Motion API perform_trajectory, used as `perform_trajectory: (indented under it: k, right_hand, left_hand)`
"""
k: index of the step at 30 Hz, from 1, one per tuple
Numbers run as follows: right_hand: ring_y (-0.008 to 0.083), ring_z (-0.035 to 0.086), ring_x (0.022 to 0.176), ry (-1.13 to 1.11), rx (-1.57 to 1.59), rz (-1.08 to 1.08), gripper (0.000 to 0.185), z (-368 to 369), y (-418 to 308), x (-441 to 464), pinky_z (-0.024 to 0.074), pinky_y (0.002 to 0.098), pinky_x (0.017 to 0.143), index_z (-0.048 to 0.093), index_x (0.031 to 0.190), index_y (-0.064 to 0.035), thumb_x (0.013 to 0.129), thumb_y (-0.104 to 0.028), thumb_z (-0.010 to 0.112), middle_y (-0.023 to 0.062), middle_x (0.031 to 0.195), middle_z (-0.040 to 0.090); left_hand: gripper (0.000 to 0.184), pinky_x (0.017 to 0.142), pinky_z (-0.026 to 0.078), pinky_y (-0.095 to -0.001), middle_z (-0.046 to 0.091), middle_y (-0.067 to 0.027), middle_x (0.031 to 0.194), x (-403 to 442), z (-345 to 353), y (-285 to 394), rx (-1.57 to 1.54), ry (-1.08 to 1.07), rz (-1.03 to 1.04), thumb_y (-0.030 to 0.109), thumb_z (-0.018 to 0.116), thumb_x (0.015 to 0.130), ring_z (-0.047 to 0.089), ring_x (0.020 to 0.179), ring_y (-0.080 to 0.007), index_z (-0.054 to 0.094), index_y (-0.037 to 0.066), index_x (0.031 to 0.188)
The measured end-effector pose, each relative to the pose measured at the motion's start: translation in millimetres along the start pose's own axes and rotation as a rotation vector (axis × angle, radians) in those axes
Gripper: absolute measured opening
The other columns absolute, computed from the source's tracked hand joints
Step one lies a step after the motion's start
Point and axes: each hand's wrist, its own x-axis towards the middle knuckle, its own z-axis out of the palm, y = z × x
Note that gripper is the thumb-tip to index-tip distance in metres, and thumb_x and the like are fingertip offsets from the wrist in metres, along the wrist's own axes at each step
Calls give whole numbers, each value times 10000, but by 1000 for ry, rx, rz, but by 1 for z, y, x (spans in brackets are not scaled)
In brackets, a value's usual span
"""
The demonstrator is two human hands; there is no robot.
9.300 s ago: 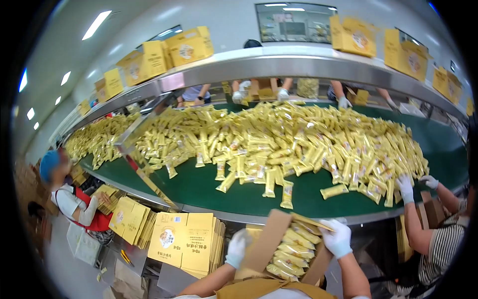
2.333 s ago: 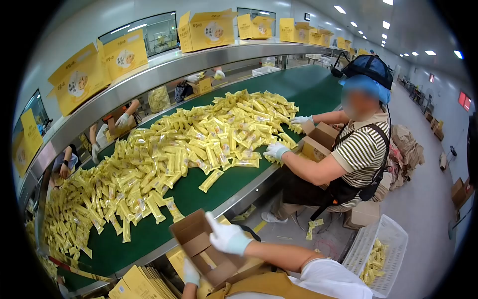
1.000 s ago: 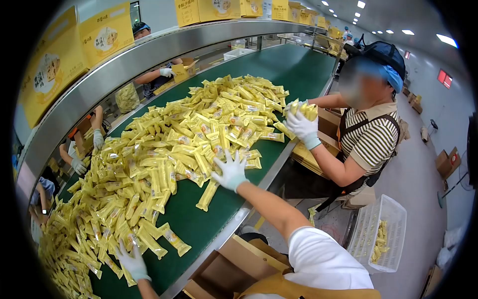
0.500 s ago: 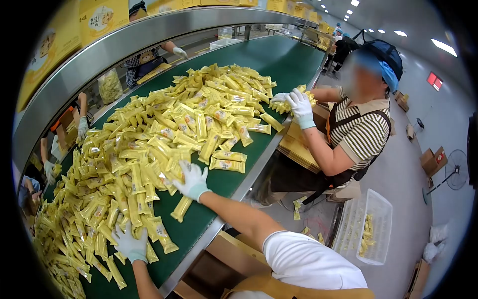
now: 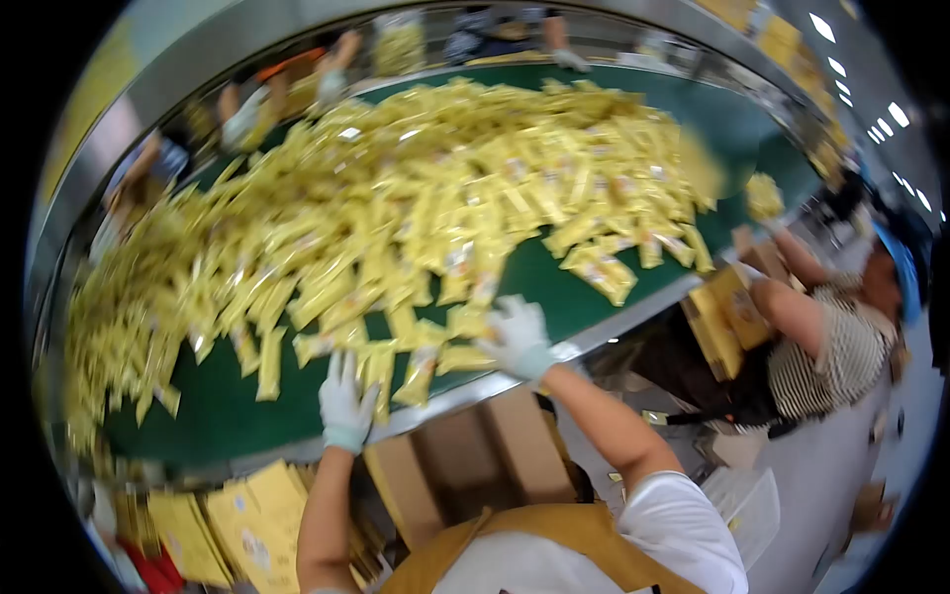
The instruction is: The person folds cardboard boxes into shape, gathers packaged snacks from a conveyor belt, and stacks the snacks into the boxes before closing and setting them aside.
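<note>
A large heap of yellow snack packets [image 5: 396, 218] covers much of the green conveyor belt [image 5: 237, 421]. My left hand [image 5: 346, 401], in a white glove, rests at the belt's near edge with its fingers extended, touching packets. My right hand [image 5: 520, 339], gloved too, lies farther right with its fingers spread against the end of a packet. Between the two hands sits a small group of packets [image 5: 420, 374]. The view is blurred, and neither hand is closed round a packet.
An open cardboard box [image 5: 529, 441] stands below the belt's metal edge in front of me. Flattened yellow cartons [image 5: 257, 525] are at the lower left. To the right, a co-worker in a striped shirt [image 5: 826, 356] holds packets [image 5: 764, 196]. Other gloved workers reach in across the belt.
My view has turned left. My hands have come closer together at the belt's near edge, with packets gathered between them. The co-worker's hand with packets has moved away from the heap.
</note>
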Motion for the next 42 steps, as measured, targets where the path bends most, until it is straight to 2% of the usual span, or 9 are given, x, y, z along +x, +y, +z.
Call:
perform_trajectory:
  k: [3,5,8,11,19,23,28,37,42]
  right_hand:
    - [358,507,1171,267,-46,-25,442,19,29,-12,375,525,983,662,1091,-106,829,-459,713,168,1187,583]
    - [350,588,1077,-3,83,254,470,-13,30,-9,425,487,944,664,1159,-96,809,-392,765,143,1119,649]
    - [356,654,948,168,264,154,509,-52,23,-11,497,450,859,680,1174,-68,734,-258,853,161,1046,694]
    - [360,680,939,-132,519,55,542,-81,-8,-9,544,386,848,670,1203,-56,740,-277,845,182,1080,700]
    - [321,637,977,-505,-103,-308,284,-71,-29,23,511,430,858,666,991,-101,747,-189,780,106,985,630]
    - [320,653,941,-327,133,-488,218,-85,-51,53,510,429,832,676,927,-105,723,-125,751,106,954,663]
    - [285,686,884,-377,-18,-899,97,-3,-97,74,520,403,784,694,907,-151,831,-124,640,61,920,709]
    - [279,671,841,-258,-202,-563,168,-45,-30,52,500,402,780,638,915,-128,758,-131,698,78,855,661]
    - [313,577,1051,-74,-262,-449,554,-52,-6,5,426,452,965,554,1262,-54,806,-316,728,146,1049,603]
  left_hand:
    - [685,917,473,-469,586,-221,1198,-11,-4,-10,-70,-47,-216,219,725,838,569,1047,-399,471,-28,1424]
    - [647,867,479,-470,585,-202,1105,-14,-11,-11,-47,8,-270,189,722,839,571,1002,-388,490,-22,1405]
    - [604,862,476,-461,582,-205,1091,-5,-35,-5,-180,64,-269,169,722,842,568,1000,-388,521,-5,1384]
    - [603,910,483,-456,569,-207,1102,13,-48,29,-167,-77,-264,249,732,846,577,1017,-377,534,10,1363]
    - [502,926,523,-451,624,-211,1133,26,-31,31,-32,-393,-522,390,786,780,602,1090,-388,623,27,1086]
    - [464,916,506,-485,652,-185,1123,39,-67,7,118,-149,-413,284,780,793,625,1052,-383,600,66,1162]
    - [494,931,518,-441,688,-148,1129,100,-63,-20,331,-416,-150,191,784,787,649,1065,-351,616,122,1246]
    - [339,929,530,-416,687,-101,1158,74,-45,-28,466,-376,-60,274,729,823,649,1101,-320,632,163,1129]
    - [997,1111,370,-470,540,-210,1317,33,-40,-12,519,-194,148,589,764,760,486,1283,-356,399,-9,1468]
